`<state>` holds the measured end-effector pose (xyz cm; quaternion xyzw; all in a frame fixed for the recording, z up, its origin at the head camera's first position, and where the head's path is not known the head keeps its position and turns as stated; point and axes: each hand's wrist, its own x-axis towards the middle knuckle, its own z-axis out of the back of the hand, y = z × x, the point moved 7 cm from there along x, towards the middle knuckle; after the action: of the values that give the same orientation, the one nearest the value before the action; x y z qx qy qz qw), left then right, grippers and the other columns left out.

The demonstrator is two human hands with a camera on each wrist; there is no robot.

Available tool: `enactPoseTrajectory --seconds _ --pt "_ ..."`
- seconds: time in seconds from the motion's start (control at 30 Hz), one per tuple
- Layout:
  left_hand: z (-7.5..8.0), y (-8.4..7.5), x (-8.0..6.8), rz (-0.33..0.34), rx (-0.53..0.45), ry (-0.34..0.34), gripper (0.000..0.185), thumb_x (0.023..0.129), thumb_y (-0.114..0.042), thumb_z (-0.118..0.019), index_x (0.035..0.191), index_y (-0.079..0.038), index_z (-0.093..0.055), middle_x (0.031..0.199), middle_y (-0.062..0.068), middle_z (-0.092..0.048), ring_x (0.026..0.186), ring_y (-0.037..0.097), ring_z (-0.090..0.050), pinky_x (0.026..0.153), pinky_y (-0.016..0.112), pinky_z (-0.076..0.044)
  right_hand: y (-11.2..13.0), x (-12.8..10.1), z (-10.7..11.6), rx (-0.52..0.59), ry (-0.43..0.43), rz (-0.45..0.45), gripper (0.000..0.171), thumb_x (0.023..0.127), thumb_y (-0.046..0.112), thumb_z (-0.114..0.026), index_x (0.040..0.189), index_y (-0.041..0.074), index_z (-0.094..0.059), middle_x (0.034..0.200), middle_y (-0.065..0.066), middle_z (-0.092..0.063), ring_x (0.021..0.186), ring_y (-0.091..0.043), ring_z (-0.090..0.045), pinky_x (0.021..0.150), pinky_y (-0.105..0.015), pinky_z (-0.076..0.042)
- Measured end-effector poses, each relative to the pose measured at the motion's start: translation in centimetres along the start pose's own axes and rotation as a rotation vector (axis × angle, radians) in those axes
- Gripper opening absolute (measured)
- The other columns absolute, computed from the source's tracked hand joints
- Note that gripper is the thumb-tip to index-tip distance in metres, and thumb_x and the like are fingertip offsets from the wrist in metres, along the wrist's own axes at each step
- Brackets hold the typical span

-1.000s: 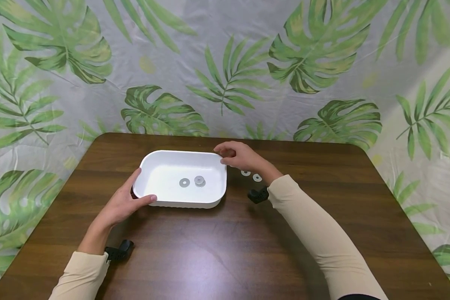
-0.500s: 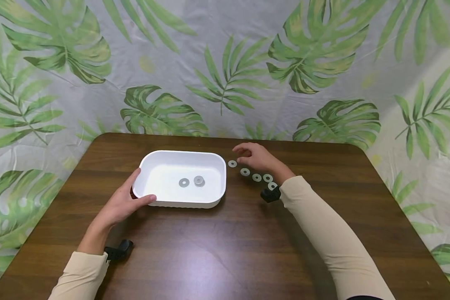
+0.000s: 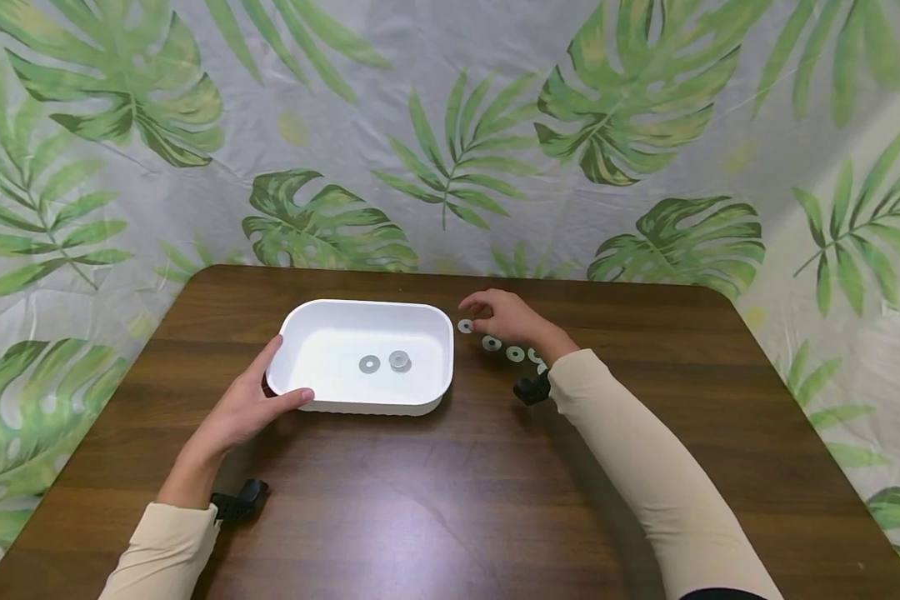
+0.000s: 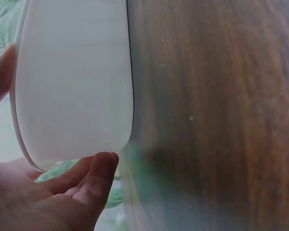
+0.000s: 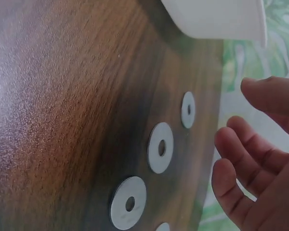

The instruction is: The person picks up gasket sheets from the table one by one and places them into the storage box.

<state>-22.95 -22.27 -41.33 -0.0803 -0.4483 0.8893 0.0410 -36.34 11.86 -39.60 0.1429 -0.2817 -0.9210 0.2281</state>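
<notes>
White tub [image 3: 345, 343] beside metal washers [image 5: 153, 148]

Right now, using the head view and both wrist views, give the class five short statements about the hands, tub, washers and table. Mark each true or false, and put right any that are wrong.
1. The left hand touches the white tub. True.
2. The right hand is near the loose washers on the brown table. True.
3. The right hand grips the tub. False: it is apart from the tub, on the side where the loose washers lie.
4. The tub is upside down. False: it stands with its open side up, and more washers lie inside.
5. The cloth behind the table has green leaves on it. True.
</notes>
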Motion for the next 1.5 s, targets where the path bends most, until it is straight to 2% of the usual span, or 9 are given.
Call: enactPoseTrajectory --seconds 0.17,0.4,0.67,0.9,1.13,1.33,1.5 --pt "0.2 0.0 -0.1 0.0 -0.014 -0.006 0.106 0.088 -0.032 -0.074 0.16 -0.008 -0.001 0.162 0.03 -0.015 0.146 0.045 -0.025 0.114 0.059 -0.026 -0.7 1.0 -0.6 -0.05 -0.013 -0.033 0.039 0.096 0.011 -0.06 0.135 0.007 -0.059 0.135 -0.016 -0.06 0.125 -0.033 -0.056 0.103 -0.049 -0.046" --pt "0.0 0.0 0.0 0.004 -0.006 -0.003 0.106 0.088 -0.034 -0.074 0.16 -0.007 -0.002 0.162 0.031 -0.016 0.146 0.045 -0.025 0.114 0.06 -0.026 -1.8 2.0 -1.9 -0.152 -0.013 -0.078 0.042 0.098 0.022 -0.061 0.137 0.006 -0.058 0.136 -0.017 -0.054 0.126 -0.033 -0.051 0.107 -0.048 -0.042" --pt "0.1 -0.1 0.0 0.01 -0.01 0.001 0.106 0.088 -0.033 -0.074 0.16 -0.008 -0.001 0.162 0.031 -0.015 0.146 0.045 -0.024 0.114 0.06 -0.026 -2.0 2.6 -2.1 -0.268 -0.079 -0.09 0.033 0.097 0.025 -0.064 0.125 0.008 -0.068 0.125 -0.016 -0.057 0.112 -0.033 -0.055 0.097 -0.046 -0.047" --pt "0.1 0.0 0.1 0.008 -0.002 0.0 0.106 0.088 -0.034 -0.074 0.161 -0.01 -0.001 0.163 0.029 -0.016 0.147 0.045 -0.024 0.114 0.06 -0.026 -1.6 2.6 -1.9 -0.277 -0.114 -0.117 0.028 0.096 0.023 -0.063 0.118 0.008 -0.07 0.121 -0.016 -0.059 0.109 -0.033 -0.056 0.094 -0.046 -0.048" --pt "0.0 0.2 0.0 0.02 0.005 0.004 0.106 0.088 -0.034 -0.074 0.161 -0.009 -0.002 0.162 0.03 -0.015 0.147 0.046 -0.023 0.114 0.06 -0.025 -1.8 2.6 -2.2 -0.261 -0.081 -0.168 0.026 0.096 0.023 -0.061 0.115 0.007 -0.068 0.122 -0.015 -0.057 0.109 -0.033 -0.054 0.092 -0.046 -0.048" --pt "0.0 0.0 0.0 0.008 -0.006 0.003 0.106 0.088 -0.033 -0.074 0.161 -0.009 -0.002 0.163 0.029 -0.016 0.147 0.045 -0.024 0.114 0.06 -0.025 -1.2 3.0 -2.2 -0.406 0.011 -0.186 0.026 0.098 0.027 -0.055 0.115 0.01 -0.065 0.122 -0.011 -0.056 0.112 -0.03 -0.054 0.094 -0.051 -0.048" --pt "0.0 0.0 0.0 0.012 0.0 0.003 0.106 0.088 -0.034 -0.074 0.16 -0.008 -0.002 0.163 0.03 -0.015 0.147 0.046 -0.023 0.114 0.061 -0.025 -0.9 3.0 -2.1 -0.386 0.093 -0.22 0.019 0.094 0.026 -0.058 0.105 0.012 -0.066 0.112 -0.005 -0.062 0.097 -0.024 -0.057 0.087 -0.046 -0.048"
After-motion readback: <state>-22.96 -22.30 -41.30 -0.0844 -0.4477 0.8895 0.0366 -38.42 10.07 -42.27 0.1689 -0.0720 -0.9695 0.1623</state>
